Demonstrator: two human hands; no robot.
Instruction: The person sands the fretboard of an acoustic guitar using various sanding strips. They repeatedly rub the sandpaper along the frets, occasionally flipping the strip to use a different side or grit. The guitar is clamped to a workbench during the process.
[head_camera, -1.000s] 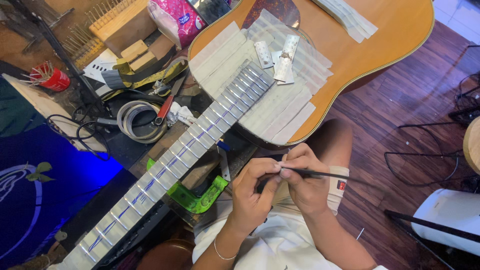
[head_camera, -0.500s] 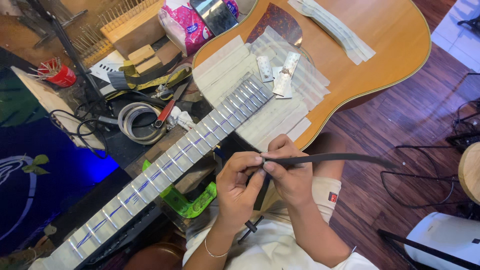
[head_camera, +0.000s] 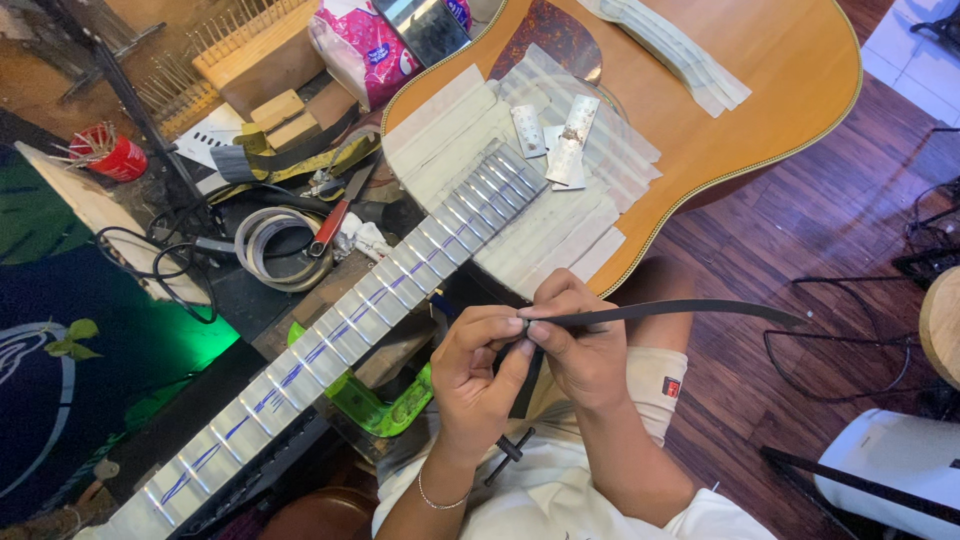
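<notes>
Both hands meet just below the guitar neck (head_camera: 330, 345). The left hand (head_camera: 480, 375) and right hand (head_camera: 585, 350) pinch one end of a thin dark strip (head_camera: 680, 310), whose long axis runs sideways, its free end pointing right over the wooden floor (head_camera: 800, 240). On the cluttered counter (head_camera: 250, 290), a red cup (head_camera: 115, 160) holds thin sticks.

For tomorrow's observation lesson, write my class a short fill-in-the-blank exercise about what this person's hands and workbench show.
1. Both hands, the left hand and the right hand, pinch a thin dark ____ that reaches out to the right.
2. The guitar has an orange-brown body partly covered with strips of pale ____.
3. A bright ____ clamp sits under the guitar neck.

Missing words: strip; tape; green
</notes>
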